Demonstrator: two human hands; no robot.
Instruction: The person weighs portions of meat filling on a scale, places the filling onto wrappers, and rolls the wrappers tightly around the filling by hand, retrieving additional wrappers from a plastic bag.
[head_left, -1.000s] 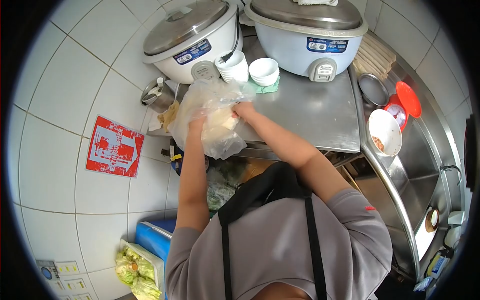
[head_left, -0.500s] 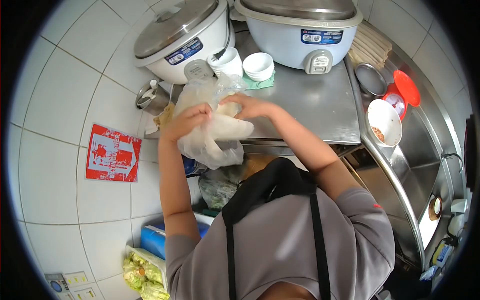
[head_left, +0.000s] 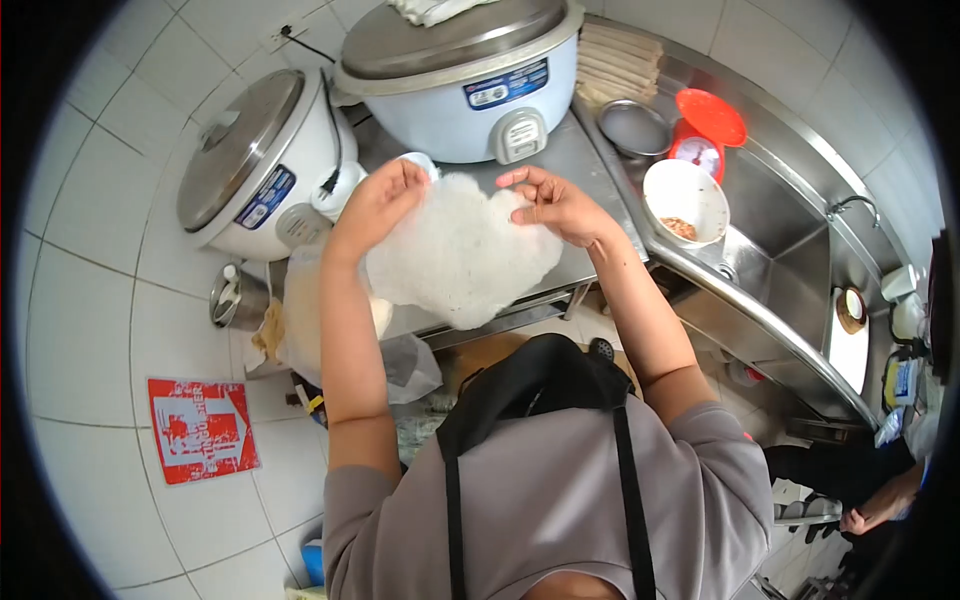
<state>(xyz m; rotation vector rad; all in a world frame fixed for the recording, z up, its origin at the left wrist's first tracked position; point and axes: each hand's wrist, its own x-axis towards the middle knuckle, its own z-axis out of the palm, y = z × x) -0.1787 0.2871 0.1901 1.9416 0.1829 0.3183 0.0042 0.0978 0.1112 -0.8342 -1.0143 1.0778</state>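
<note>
A thin, whitish, translucent sheet with a wavy edge is spread between my hands above the front of the steel table; I cannot tell its material. My left hand is closed on its upper left edge, fingers curled. My right hand holds the upper right edge between thumb and fingers, the fingertips somewhat apart. Left of the sheet, partly behind my left forearm, a clear plastic bag with pale contents lies at the table's edge. White bowls stand behind my left hand, mostly covered by it.
Two large rice cookers stand at the back and left. To the right are a white bowl with brown food bits, a red scale, a metal pan and a steel sink. Another person's hand shows at lower right.
My hands have come away from the plastic bag, moved right and spread the whitish sheet between them. The view has turned right, and another person's arm now shows.
</note>
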